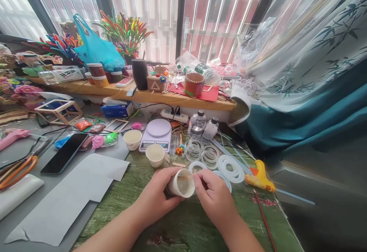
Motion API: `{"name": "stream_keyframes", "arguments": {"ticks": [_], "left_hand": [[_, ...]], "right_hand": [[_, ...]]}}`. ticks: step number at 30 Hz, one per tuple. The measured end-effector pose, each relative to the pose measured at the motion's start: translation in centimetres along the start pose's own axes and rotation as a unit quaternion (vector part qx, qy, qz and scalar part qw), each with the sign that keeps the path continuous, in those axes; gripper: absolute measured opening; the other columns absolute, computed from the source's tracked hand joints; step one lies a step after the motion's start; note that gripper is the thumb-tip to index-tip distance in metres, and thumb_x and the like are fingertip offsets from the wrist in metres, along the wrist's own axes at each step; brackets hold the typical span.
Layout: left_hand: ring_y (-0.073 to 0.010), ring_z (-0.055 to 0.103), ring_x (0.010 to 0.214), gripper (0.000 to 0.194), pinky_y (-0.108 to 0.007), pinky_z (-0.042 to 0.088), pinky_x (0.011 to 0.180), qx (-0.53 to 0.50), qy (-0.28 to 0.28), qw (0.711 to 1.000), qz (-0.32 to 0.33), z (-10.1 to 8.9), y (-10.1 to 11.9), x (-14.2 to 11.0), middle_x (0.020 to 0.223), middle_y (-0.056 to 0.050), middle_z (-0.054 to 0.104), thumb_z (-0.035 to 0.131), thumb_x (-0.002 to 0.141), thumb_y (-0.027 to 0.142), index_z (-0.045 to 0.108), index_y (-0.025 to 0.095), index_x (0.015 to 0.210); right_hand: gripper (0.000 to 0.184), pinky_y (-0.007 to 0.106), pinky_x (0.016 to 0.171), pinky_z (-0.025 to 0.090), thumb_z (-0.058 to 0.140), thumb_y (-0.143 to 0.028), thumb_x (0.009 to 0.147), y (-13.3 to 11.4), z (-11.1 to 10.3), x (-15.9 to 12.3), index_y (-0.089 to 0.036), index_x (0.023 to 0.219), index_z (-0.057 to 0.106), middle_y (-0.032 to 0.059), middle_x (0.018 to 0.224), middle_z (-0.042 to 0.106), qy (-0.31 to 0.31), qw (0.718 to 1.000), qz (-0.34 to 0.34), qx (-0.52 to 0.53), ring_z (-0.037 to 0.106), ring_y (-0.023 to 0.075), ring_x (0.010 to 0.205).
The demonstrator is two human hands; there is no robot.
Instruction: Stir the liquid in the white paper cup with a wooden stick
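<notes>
My left hand [157,191] is wrapped round a white paper cup [174,186], which tips toward me. Some clear, bubbly liquid shows inside it. At the cup's right rim, my right hand [213,191] pinches a thin stick [189,176] that reaches into the cup; most of it is hidden by the fingers. Just beyond stand two more paper cups, one nearer [155,155] and one farther left [132,140]. A flat wooden stick [179,164] lies behind the held cup.
A kitchen scale [155,135] and two black-capped bottles [197,124] stand at the back. Silicone ring moulds [231,168], a yellow glue gun [262,177] and a red pencil [264,219] are to the right. Left lie cut paper [71,198], a phone [65,153] and orange-handled scissors [20,171].
</notes>
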State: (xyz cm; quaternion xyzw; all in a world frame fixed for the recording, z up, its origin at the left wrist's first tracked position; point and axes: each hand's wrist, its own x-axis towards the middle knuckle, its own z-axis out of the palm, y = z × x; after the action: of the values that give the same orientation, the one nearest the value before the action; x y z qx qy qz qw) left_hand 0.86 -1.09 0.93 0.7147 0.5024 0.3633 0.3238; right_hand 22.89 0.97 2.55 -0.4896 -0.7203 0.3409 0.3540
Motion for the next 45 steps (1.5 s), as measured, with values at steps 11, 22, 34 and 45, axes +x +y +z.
{"name": "stream_keyframes", "arguments": {"ticks": [11,22,34,45], "left_hand": [[-0.0311,0.065,0.13,0.069,-0.047,0.051,0.113,0.011,-0.006,1.0,-0.004,0.2,-0.4,-0.1,0.14,-0.004,0.072,0.083,0.078,0.013,0.062,0.035,0.14],[-0.0313,0.066,0.129,0.067,-0.046,0.052,0.113,0.009,0.002,1.0,0.003,0.1,-0.3,0.0,0.14,-0.004,0.072,0.083,0.079,0.014,0.064,0.035,0.139],[-0.0306,0.067,0.128,0.067,-0.047,0.053,0.112,0.008,0.011,1.0,0.005,0.3,-0.9,-0.1,0.139,-0.003,0.072,0.083,0.08,0.015,0.061,0.038,0.14],[-0.034,0.07,0.127,0.062,-0.051,0.056,0.112,0.038,0.039,0.998,0.019,0.1,-1.2,0.0,0.138,-0.007,0.075,0.081,0.081,0.021,0.064,0.033,0.139]], "right_hand": [[0.038,0.033,0.063,0.032,0.046,-0.043,0.105,0.2,0.3,0.0,-0.023,0.072,0.049,-0.001,0.069,0.051,-0.025,1.0,0.005,-0.003,0.047,0.0176,0.066],[0.04,0.032,0.062,0.031,0.049,-0.048,0.103,0.2,0.5,0.1,-0.024,0.071,0.049,-0.0015,0.068,0.05,0.016,0.998,0.066,0.0,0.046,0.0178,0.066],[0.037,0.031,0.062,0.031,0.046,-0.044,0.103,0.2,0.8,0.1,-0.024,0.072,0.046,-0.0017,0.069,0.049,0.004,0.999,0.038,-0.006,0.046,0.0173,0.066],[0.034,0.03,0.063,0.034,0.049,-0.037,0.102,-0.8,0.8,0.4,-0.023,0.071,0.049,-0.0009,0.069,0.054,-0.002,1.0,0.002,0.012,0.05,0.0166,0.067]]}}
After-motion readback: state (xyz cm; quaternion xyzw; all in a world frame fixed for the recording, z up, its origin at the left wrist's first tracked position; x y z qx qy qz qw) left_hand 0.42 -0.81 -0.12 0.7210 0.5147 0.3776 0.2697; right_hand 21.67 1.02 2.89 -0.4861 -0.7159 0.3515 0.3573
